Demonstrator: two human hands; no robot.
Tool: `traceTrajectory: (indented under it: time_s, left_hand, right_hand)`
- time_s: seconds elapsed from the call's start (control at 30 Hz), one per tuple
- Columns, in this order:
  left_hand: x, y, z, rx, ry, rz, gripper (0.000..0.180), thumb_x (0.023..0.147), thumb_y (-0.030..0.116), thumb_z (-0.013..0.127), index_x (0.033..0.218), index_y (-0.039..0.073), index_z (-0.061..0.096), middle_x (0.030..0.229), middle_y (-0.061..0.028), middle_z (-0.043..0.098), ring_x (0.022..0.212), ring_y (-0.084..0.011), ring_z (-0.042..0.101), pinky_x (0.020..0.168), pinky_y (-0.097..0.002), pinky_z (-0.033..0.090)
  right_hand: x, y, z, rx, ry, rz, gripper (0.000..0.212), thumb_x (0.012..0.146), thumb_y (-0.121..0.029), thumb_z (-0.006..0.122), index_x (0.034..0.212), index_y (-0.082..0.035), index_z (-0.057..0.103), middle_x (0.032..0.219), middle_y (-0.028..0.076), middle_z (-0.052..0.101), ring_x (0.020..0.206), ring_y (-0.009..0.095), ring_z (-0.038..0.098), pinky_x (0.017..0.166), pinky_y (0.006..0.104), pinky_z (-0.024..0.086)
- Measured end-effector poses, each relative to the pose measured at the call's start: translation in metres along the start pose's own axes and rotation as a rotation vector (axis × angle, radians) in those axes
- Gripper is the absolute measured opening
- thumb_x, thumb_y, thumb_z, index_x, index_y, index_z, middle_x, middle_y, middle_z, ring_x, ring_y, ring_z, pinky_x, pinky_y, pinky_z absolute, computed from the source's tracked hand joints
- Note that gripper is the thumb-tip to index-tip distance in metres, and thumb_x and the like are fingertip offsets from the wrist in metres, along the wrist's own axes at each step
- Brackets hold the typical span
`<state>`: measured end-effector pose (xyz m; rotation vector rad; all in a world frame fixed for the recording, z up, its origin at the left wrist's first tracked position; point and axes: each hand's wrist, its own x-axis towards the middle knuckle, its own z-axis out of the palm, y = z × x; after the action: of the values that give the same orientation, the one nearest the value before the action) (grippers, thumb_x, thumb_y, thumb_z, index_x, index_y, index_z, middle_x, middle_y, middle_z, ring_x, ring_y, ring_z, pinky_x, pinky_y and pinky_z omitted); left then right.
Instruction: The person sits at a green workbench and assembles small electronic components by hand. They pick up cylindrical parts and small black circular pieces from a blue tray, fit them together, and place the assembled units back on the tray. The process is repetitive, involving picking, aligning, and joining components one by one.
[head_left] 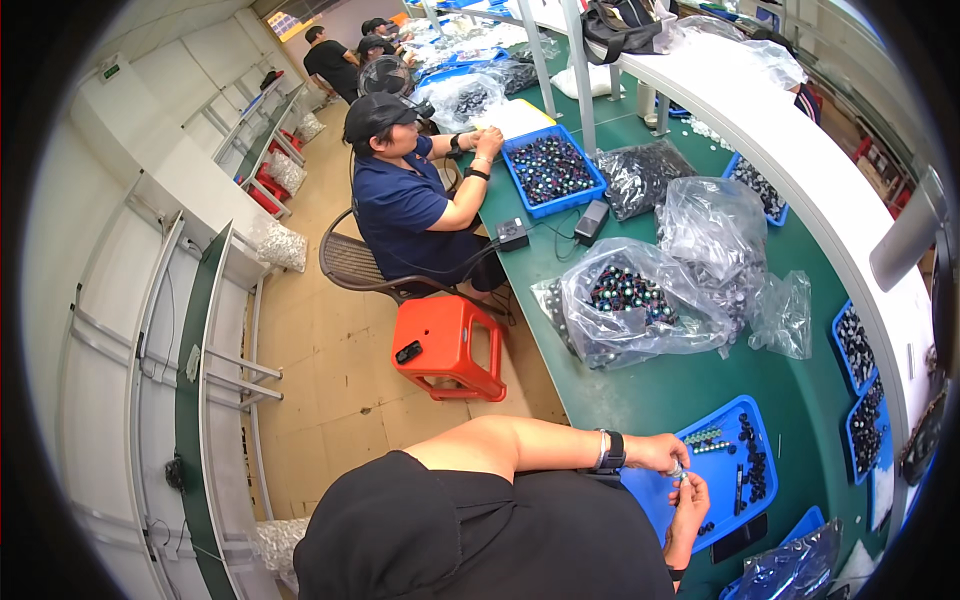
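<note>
Pinched between fingertips: left hand (657, 453) and right hand (689, 503) meet on a small piece (680, 473), above the left part of the blue tray (716, 478). Piece looks pale, maybe shiny; exact shape too small to tell, and fingers cover part of it.

Handling, my guess: very light, stiff, a bit slippery, easy to drop, fine details possibly fragile. Take it by the sides with thumb and fingertip, light squeeze.

Edges: tray has a raised rim all round. Green-topped parts (708, 440) sit in rows toward the tray's far side, black pieces (756, 462) line its right side, dark bar (739, 490) lies just left of those. Best room is the tray's middle, between rows and bar. Beyond the tray's far rim, the clear bag of parts (632, 295) limits reach; dark flat object (740, 538) sits by its near rim.
</note>
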<state>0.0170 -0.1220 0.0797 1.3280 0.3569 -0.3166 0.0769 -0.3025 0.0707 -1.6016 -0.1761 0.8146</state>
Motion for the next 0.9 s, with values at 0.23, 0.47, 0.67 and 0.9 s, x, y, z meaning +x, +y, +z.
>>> traceTrajectory:
  time_s: [0.23,0.47,0.67,0.9]
  left_hand:
    - [0.003,-0.002,0.0,0.019,-0.035,0.003,0.028,0.079,-0.002,0.055,0.106,-0.003,0.06,0.085,-0.0059,0.064,0.075,-0.011,0.057,0.065,-0.0258,0.045]
    - [0.006,-0.005,0.0,0.011,-0.051,-0.022,0.025,0.08,-0.002,0.054,0.104,-0.002,0.061,0.085,-0.0052,0.066,0.075,-0.0107,0.057,0.066,-0.0256,0.045]
    - [0.003,0.003,-0.001,0.013,-0.069,-0.036,0.024,0.08,-0.002,0.054,0.103,-0.001,0.062,0.086,-0.0053,0.066,0.076,-0.0105,0.057,0.067,-0.0253,0.046]
    - [0.004,0.004,0.001,0.054,-0.048,-0.039,0.026,0.079,-0.001,0.055,0.104,-0.002,0.062,0.085,-0.0057,0.065,0.075,-0.0108,0.057,0.065,-0.0259,0.045]
  right_hand:
    - [0.0,0.0,0.001,0.011,0.004,0.015,0.011,0.093,-0.011,0.054,0.101,-0.004,0.054,0.078,0.003,0.061,0.058,0.006,0.051,0.051,0.0181,0.038]
    - [-0.001,-0.001,0.002,0.015,0.001,0.01,0.01,0.093,-0.009,0.054,0.099,-0.003,0.053,0.077,0.004,0.061,0.057,0.006,0.051,0.051,0.0187,0.038]
    - [0.0,-0.004,0.004,0.003,0.01,-0.001,0.008,0.093,-0.011,0.054,0.097,-0.004,0.053,0.077,0.003,0.061,0.057,0.006,0.051,0.051,0.0182,0.038]
    - [0.003,-0.001,0.001,0.02,0.012,0.02,0.008,0.093,-0.009,0.054,0.099,-0.003,0.053,0.076,0.003,0.061,0.056,0.006,0.051,0.051,0.0183,0.039]
